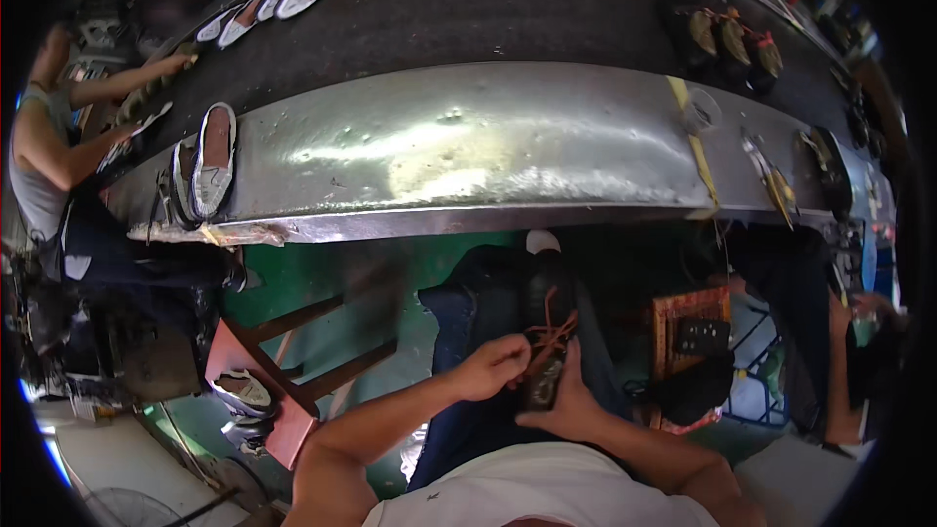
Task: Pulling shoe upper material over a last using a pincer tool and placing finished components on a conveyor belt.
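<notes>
1. So the main thing is a dark shoe [547, 361] on the person's lap, toe pointing away, heel toward the body. It kinda melts into the dark jeans [459, 322], so its outline is hard to trace.
2. Orange-brown laces [552, 329] sit loosely criss-crossed on top. Can't make out if they're knotted.
3. The right hand [571, 405] is wrapped round the heel end from the right, gripping it, thumb up along the side. Its other fingers are mostly hidden.
4. The left hand [493, 368] has its fingers curled in right beside the laces. Can't tell if one's actually pinched in there.
5. There's a pale rounded thing [543, 241] past the toe, partly under the bench. No clue what it is.
6. Beyond that is a shiny metal bench [342, 151], with a light slip-on shoe [215, 161] at the left and a yellow-handled tool [778, 185] at the right.
7. Behind it runs a black belt [439, 20] with more shoes along it; the far ones are cut off up top.
8. A co-worker [44, 156] in grey sits at left. The one at far right is mostly lost in shadow.
</notes>
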`<state>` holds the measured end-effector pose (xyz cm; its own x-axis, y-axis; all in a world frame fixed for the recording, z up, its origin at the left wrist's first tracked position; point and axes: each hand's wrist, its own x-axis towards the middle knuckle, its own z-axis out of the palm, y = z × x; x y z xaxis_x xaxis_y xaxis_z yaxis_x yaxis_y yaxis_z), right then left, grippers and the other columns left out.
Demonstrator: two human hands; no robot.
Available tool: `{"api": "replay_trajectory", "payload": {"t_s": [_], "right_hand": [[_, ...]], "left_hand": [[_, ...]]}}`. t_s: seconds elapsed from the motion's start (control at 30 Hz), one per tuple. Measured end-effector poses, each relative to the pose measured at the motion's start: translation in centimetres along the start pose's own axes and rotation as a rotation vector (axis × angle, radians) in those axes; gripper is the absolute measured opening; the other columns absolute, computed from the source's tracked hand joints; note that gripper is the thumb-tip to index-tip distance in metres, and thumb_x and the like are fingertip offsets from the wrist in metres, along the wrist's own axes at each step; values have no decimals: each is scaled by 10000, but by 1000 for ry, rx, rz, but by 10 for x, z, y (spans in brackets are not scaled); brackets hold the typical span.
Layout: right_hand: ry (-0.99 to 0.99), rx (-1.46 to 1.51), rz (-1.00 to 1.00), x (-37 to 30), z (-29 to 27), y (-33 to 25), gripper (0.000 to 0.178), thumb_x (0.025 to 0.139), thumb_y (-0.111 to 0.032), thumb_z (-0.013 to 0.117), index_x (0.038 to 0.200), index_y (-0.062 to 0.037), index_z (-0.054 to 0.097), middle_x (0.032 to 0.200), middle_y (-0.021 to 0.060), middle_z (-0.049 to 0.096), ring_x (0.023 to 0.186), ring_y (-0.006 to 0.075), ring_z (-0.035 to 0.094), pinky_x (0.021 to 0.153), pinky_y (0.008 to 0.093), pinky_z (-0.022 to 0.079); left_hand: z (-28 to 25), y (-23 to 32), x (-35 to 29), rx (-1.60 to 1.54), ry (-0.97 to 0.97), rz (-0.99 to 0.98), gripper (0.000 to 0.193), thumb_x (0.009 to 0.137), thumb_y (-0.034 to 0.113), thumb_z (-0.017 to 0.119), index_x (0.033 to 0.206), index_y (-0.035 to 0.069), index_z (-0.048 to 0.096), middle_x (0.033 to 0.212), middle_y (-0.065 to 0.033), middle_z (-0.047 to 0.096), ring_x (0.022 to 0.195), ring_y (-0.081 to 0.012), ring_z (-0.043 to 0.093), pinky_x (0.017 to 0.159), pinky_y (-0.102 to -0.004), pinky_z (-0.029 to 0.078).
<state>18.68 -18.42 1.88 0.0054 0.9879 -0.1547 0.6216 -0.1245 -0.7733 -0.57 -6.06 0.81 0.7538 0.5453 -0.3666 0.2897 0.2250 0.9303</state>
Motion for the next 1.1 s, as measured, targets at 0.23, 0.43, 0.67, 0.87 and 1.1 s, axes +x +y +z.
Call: {"api": "replay_trajectory", "payload": {"t_s": [0.23, 0.43, 0.67, 0.87, 1.1], "right_hand": [[-388, 1423, 521, 3, -114, -3, 877, 675, -108, 676, 1485, 33, 373, 1332, 220, 576, 1217, 351, 610, 1056, 445, 482], [-72, 1201, -396, 50, -210, -45, 826, 633, -196, 773, 1380, 44, 513, 1353, 267, 568, 1232, 367, 605, 1076, 434, 462], [208, 1146, 216, 369, -362, -39, 265, 888, -126, 632, 1121, -2, 623, 1049, 151, 698, 948, 319, 708, 902, 487, 566], [529, -673, 220, 487, -404, 50, 416, 849, -77, 666, 1237, 43, 574, 1214, 271, 648, 1085, 418, 656, 995, 480, 502], [113, -696, -559, 279, -284, 13, 230, 844, -53, 673, 1067, -4, 688, 1007, 170, 679, 861, 341, 697, 784, 450, 562]], "left_hand": [[-22, 82, -36, 71, 99, 400, 157, 978, 63, 637, 1128, 43, 593, 974, -45, 640, 870, -115, 629, 782, -264, 526], [-148, 164, -56, -72, 494, 298, 129, 972, 51, 614, 1095, 14, 604, 923, -73, 649, 797, -144, 630, 725, -289, 525], [-318, 213, 96, -33, 764, 203, 194, 949, 191, 643, 1046, 24, 641, 879, -47, 639, 784, -143, 615, 680, -287, 497], [-446, 213, 255, 455, 1086, 14, 505, 876, 358, 713, 1218, -7, 644, 1088, -162, 695, 1029, -284, 667, 896, -403, 536], [-595, 235, 378, 761, 1388, -22, 952, 781, 710, 687, 1548, 223, 405, 1612, -332, 152, 1502, -493, 145, 1223, -488, 219]]}}
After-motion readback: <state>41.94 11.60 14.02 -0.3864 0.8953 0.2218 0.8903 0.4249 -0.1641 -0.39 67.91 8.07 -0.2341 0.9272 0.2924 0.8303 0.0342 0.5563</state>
